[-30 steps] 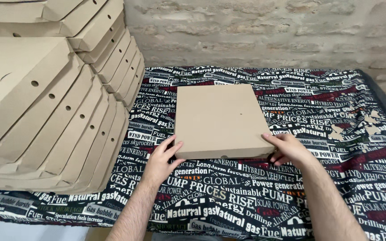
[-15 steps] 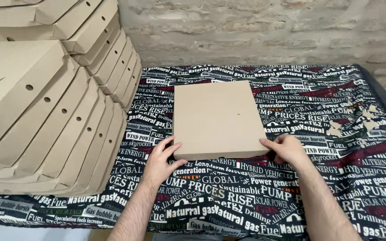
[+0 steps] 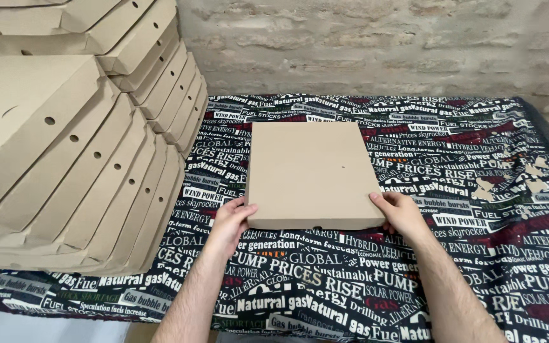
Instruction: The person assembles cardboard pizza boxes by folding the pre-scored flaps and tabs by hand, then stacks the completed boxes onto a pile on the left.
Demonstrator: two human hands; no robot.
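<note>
On printed cloth (image 3: 414, 267), left hand (image 3: 231, 223) and right hand (image 3: 403, 215) grip closed (flat) cardboard box (image 3: 312, 173).

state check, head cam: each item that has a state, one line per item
cardboard box: closed, flat on the cloth, held at its two near corners
left hand: gripping the box's near left corner
right hand: gripping the box's near right corner
stack of boxes: folded, piled at left, leaning
printed cloth: spread flat
cardboard scraps: loose on the cloth, far right
</note>
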